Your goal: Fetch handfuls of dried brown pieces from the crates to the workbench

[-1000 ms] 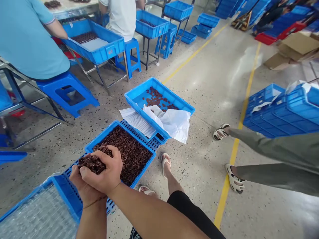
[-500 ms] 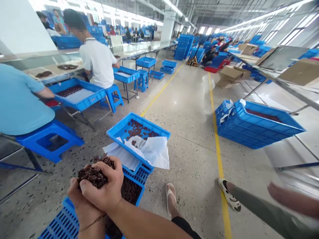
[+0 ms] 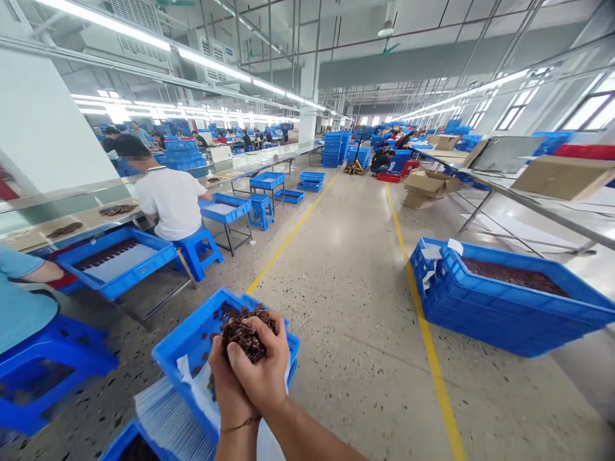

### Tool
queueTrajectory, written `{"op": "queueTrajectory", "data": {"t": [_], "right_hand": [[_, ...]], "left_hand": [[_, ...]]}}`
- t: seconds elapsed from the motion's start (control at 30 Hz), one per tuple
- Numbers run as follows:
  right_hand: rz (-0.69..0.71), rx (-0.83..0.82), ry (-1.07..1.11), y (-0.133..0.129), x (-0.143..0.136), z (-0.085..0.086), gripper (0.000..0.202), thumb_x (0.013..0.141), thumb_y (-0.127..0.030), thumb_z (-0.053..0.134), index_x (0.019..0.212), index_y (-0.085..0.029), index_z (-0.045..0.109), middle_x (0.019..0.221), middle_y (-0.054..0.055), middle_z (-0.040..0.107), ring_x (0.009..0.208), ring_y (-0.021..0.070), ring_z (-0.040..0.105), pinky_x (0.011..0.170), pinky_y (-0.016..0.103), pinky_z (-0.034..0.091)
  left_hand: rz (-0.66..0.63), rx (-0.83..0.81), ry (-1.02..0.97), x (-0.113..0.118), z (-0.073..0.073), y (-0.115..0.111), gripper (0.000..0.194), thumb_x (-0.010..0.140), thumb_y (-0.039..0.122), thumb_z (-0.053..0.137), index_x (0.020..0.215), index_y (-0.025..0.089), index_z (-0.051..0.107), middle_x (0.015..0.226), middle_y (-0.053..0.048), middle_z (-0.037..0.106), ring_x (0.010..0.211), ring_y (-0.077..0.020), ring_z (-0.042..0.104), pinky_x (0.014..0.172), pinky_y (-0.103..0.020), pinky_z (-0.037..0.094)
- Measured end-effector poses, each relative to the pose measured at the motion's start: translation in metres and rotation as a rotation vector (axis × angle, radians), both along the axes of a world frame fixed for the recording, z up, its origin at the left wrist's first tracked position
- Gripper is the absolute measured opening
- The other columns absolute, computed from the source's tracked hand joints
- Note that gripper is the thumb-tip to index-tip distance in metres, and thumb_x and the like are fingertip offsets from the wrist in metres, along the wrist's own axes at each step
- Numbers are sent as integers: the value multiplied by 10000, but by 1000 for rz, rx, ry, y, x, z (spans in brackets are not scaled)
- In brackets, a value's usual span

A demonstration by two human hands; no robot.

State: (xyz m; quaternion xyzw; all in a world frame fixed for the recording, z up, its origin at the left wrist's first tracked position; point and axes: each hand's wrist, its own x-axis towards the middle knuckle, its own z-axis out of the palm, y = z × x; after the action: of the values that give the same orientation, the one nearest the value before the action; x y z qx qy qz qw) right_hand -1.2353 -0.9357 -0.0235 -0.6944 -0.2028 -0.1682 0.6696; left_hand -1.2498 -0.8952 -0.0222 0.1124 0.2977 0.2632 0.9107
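Two cupped hands, left hand (image 3: 229,390), right hand (image 3: 262,374), grip closed round dark pieces (image 3: 244,334)

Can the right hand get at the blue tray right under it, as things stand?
Probably not freely: the right hand is cupped with the left hand around a heap of dark brown pieces. The blue tray lies open just below, nothing between.

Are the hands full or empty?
Full. Both hands are cupped together around a heap of dark brown pieces piled above the fingers.
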Motion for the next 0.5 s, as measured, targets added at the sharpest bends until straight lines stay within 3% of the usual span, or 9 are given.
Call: {"op": "queueTrajectory", "data": {"t": [0.13,0.27,0.4,0.5], "right_hand": [[-70,-46,-56,-49,91,11,226,700,-274,679,909,-249,760,1061,76,616,1035,258,609,906,399,542],[-156,-71,-98,-83,174,14,223,771,-315,683,970,-237,749,1109,95,598,1008,259,641,878,411,565],[-226,-70,-148,-102,261,14,229,810,-377,692,978,-234,755,1117,118,604,1048,287,644,852,423,582],[-264,-67,-189,-104,334,15,260,821,-417,696,987,-226,758,1118,131,604,1040,297,649,820,424,592]], "left_hand": [[-91,-41,-157,92,10,-48,302,805,464,615,908,193,701,915,-31,722,827,-177,681,805,-286,546],[-181,-25,-220,174,13,-79,293,762,429,699,885,165,729,944,-67,725,858,-206,689,849,-312,544],[-205,19,-252,262,13,-97,339,737,433,753,907,140,752,968,-103,731,882,-237,698,911,-347,531],[-216,31,-291,336,14,-99,364,724,449,771,900,131,756,966,-116,732,906,-254,701,931,-361,524]]}}
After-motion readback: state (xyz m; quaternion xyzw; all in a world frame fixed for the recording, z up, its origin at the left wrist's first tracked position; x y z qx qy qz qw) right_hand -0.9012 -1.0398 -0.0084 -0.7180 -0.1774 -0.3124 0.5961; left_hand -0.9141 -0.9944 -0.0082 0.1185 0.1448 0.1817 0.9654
